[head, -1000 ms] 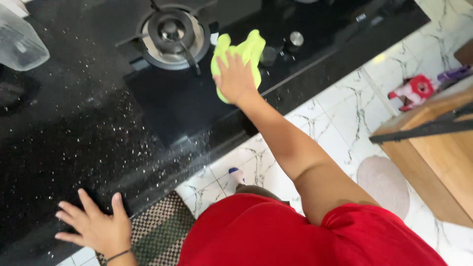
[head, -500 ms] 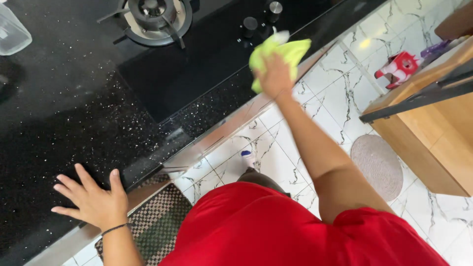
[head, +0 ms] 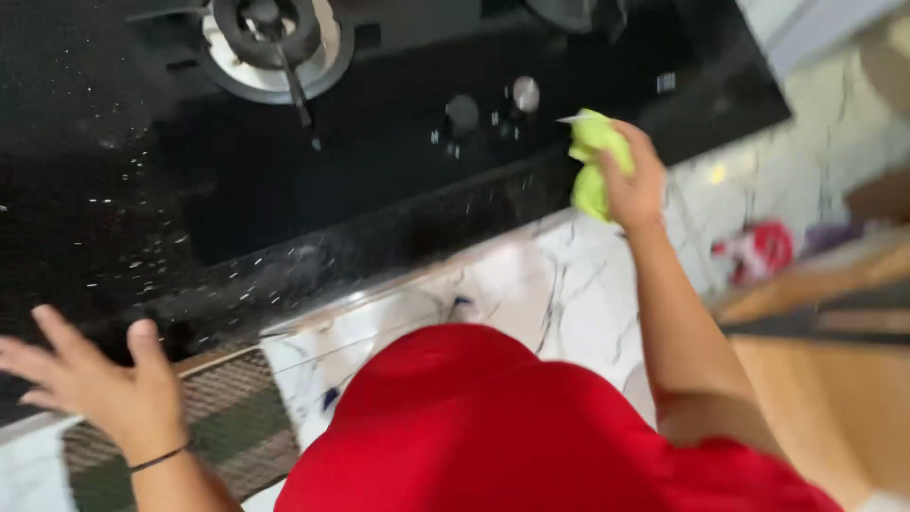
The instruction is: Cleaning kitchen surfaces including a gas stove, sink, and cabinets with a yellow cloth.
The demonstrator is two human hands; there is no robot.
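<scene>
My right hand [head: 633,180] grips a bunched lime-green cloth [head: 593,161] at the front right part of a black glass gas hob [head: 379,171], close to its two round knobs [head: 493,104]. A steel burner [head: 275,38] sits at the hob's far left. My left hand [head: 100,384] rests with fingers spread on the front edge of the black speckled countertop [head: 85,218], holding nothing. A dark band circles that wrist. My red shirt [head: 502,427] fills the lower middle of the view.
White marbled floor tiles [head: 559,284] lie below the counter. A patterned mat [head: 227,417] is near my feet. A wooden piece of furniture [head: 834,379] stands at the right, with a red object [head: 758,251] on the floor beside it.
My right hand has swept the green cloth from the hob's middle toward its front right edge. The left hand has stayed on the counter edge. The view has shifted right.
</scene>
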